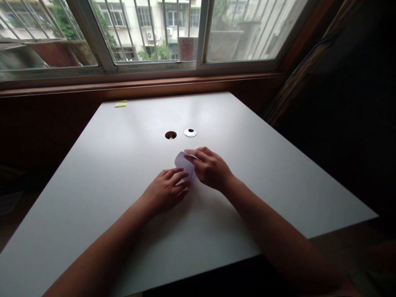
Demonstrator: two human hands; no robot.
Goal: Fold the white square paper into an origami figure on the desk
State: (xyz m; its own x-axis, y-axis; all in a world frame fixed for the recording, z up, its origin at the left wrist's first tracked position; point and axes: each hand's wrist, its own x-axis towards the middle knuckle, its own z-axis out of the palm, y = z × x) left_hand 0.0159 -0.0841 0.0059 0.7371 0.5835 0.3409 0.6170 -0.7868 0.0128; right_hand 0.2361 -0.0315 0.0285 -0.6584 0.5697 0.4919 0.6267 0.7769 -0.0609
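Head view shows paper [183, 161] near the middle of the white table [256, 185], between the two hands and partly hidden by them. The right hand [213, 168] is mostly closed, with the paper's upper right edge between its fingers. The left hand [168, 189] is half open, its fingers loosely curved and spread at the paper's lower part (whether they grip it, I cannot tell). Beyond the hands, a round hole [170, 135] sits in the tabletop, with a cap [188, 135] just to its right. A yellow note [121, 104] lies by the far left corner, near the window [157, 31].
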